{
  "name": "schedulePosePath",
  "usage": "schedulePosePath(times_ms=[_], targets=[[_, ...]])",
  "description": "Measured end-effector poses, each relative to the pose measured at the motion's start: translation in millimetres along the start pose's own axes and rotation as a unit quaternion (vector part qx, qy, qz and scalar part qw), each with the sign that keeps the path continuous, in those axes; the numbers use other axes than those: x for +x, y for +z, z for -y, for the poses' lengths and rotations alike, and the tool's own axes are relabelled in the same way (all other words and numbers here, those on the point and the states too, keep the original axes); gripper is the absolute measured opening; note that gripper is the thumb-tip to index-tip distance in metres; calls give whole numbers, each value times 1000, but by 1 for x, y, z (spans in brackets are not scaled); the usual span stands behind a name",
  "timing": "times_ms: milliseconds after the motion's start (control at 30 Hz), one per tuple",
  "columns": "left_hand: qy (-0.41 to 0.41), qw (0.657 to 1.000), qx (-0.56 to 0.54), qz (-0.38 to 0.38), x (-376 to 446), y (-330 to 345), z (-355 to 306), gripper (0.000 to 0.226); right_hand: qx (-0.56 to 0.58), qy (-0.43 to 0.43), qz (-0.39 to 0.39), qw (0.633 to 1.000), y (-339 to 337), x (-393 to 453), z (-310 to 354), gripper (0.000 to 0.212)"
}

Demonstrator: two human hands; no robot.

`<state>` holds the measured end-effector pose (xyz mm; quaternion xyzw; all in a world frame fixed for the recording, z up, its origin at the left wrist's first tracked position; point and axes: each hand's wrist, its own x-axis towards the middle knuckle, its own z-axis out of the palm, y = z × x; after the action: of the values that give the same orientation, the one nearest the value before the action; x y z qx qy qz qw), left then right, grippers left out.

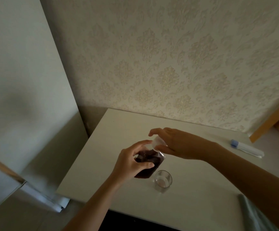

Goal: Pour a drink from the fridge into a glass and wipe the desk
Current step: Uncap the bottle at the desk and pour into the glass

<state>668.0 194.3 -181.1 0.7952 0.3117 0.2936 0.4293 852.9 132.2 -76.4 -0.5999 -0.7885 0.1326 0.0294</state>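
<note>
A clear bottle of dark drink (149,161) stands on the white desk (118,130). My left hand (132,162) grips the bottle's body from the left. At the bottle's top, my right hand (172,142) holds the white cap (158,142) between thumb and fingers. Whether the cap is still on the neck is hidden by my fingers. An empty short glass (163,180) stands upright just to the right of the bottle's base, close to it.
A white tube with a blue cap (245,147) lies at the desk's far right. A grey-green cloth (250,212) hangs over the near right edge. A white fridge (18,80) stands to the left, patterned wallpaper behind the desk.
</note>
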Motion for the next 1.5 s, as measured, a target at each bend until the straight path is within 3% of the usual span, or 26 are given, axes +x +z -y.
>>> schedulePosePath(times_ms=[100,167,267,400,567,700,833,1000,1133,1333,1500], targets=[[-5,1000,-3,6,-1,-3,4,69,-38,-45,15,998,-4,-2,-4,47],[-6,1000,2,13,-2,-4,6,67,-58,-58,25,996,-6,-3,-7,63],[-15,1000,-2,20,-3,-3,7,67,-109,-10,-3,994,-1,1,-1,78],[-15,999,0,28,-3,-1,7,68,-132,-6,-37,991,10,8,-1,52],[-21,999,8,37,-3,3,11,70,-100,42,-35,993,14,2,-10,75],[-27,999,-1,40,-1,9,13,71,-107,28,-64,992,26,0,-11,59],[-40,999,-11,32,-2,16,20,70,-25,45,-136,989,40,-9,-22,45],[-73,997,-23,17,-4,24,38,70,200,150,-224,942,90,-20,-59,27],[-105,994,-34,9,-8,33,54,73,315,261,-231,883,156,-36,-92,33],[-128,991,-30,13,-14,45,79,75,355,409,-156,826,242,-56,-125,51],[-137,989,-47,8,-20,52,92,72,354,433,-124,819,281,-61,-124,57]])
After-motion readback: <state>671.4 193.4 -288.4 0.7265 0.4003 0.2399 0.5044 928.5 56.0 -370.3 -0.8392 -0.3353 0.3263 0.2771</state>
